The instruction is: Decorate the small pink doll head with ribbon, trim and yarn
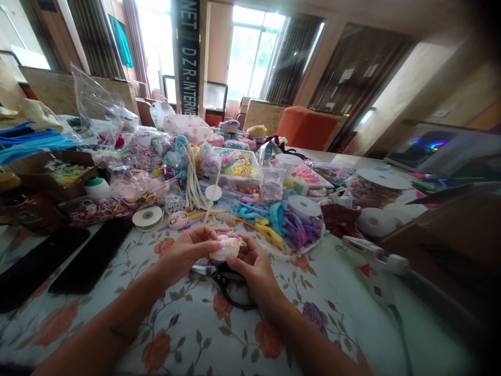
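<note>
Both of my hands meet over the flowered tablecloth (188,324) and hold one small round craft piece (227,246), white with pink, yellow and other coloured bits on top. My left hand (187,251) curls round its left side. My right hand (250,265) grips its right and underside, fingers closed. Black-handled scissors (230,284) lie on the cloth right under my hands.
Craft supplies crowd the table beyond: fuzzy pipe cleaners (274,216), bead trays (238,167), ribbon spools (147,216), plastic bags (97,109), a bead tub (371,190). A white glue gun (371,253) lies right. Two dark flat slabs (58,261) lie left. An orange chair (305,128) stands behind.
</note>
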Demonstrator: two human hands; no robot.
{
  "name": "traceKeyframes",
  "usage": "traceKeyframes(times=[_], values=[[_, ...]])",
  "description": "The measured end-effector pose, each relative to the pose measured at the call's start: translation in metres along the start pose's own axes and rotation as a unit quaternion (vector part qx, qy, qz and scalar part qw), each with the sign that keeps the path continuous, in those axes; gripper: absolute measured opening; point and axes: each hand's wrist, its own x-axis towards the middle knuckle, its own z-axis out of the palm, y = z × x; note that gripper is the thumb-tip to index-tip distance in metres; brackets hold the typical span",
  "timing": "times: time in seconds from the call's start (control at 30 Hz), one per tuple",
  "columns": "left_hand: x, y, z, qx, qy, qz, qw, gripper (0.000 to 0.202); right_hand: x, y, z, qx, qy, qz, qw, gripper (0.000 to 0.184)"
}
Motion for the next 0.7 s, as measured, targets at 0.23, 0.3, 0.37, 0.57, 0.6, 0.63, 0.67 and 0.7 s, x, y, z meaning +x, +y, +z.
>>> traceKeyframes(times=[0.23, 0.3, 0.37, 0.57, 0.6, 0.63, 0.67, 0.7], values=[[0.0000, -0.0012, -0.0001, -0.015, 0.011, -0.013, 1.000, 0.024, -0.0008, -0.0009, 0.0014, -0.021, -0.003, 0.001, 1.000, 0.047], [0.0002, -0.0006, 0.0005, -0.017, 0.018, -0.010, 1.000, 0.025, -0.0016, -0.0025, 0.0023, -0.025, -0.001, 0.005, 1.000, 0.047], [0.0003, 0.0007, 0.0011, -0.017, 0.020, 0.001, 1.000, 0.030, -0.0017, -0.0036, 0.0023, -0.026, -0.006, 0.003, 1.000, 0.045], [-0.0006, 0.0033, -0.0021, 0.023, 0.001, 0.013, 1.000, 0.016, 0.0005, -0.0032, -0.0006, 0.003, 0.000, 0.016, 1.000, 0.034], [-0.0005, 0.0027, -0.0031, 0.036, -0.004, 0.014, 0.999, 0.017, 0.0009, -0.0029, -0.0010, 0.009, 0.003, 0.021, 1.000, 0.033], [-0.0004, 0.0018, -0.0041, 0.048, -0.007, 0.016, 0.999, 0.019, 0.0011, -0.0027, -0.0013, 0.012, 0.003, 0.024, 1.000, 0.033], [-0.0003, 0.0008, -0.0049, 0.057, -0.009, 0.020, 0.998, 0.020, 0.0013, -0.0025, -0.0015, 0.012, 0.000, 0.025, 1.000, 0.033], [-0.0001, -0.0003, -0.0055, 0.064, -0.009, 0.024, 0.998, 0.020, 0.0013, -0.0025, -0.0015, 0.011, -0.007, 0.025, 1.000, 0.032]])
